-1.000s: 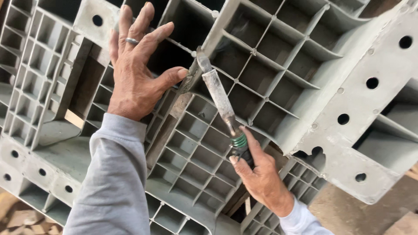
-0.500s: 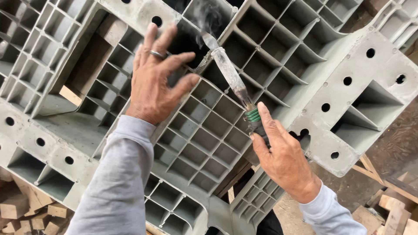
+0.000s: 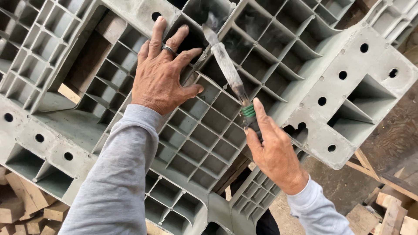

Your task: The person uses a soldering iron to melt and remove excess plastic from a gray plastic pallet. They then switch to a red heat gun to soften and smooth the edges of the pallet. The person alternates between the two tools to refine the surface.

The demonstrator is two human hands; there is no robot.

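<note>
Tool [image 3: 226, 65] tip moved up-left | right hand [image 3: 272, 152] fingers grip handle | left hand [image 3: 161, 74] splayed flat on pallet [image 3: 331, 100]

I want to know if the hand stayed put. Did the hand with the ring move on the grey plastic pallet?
Cannot tell: the camera itself shifted. The left hand lies flat on the grey ribbed plastic pallet, near the same dark opening.

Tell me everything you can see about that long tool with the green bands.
The long slim metal tool with green bands has a dull, soot-stained grey shaft, green rings above a dark handle, and a thin tip with a wisp of smoke. It slants up and left from the right hand, whose fingers grip the handle. Its tip meets the grey ribbed plastic pallet beside the flat left hand.
</note>
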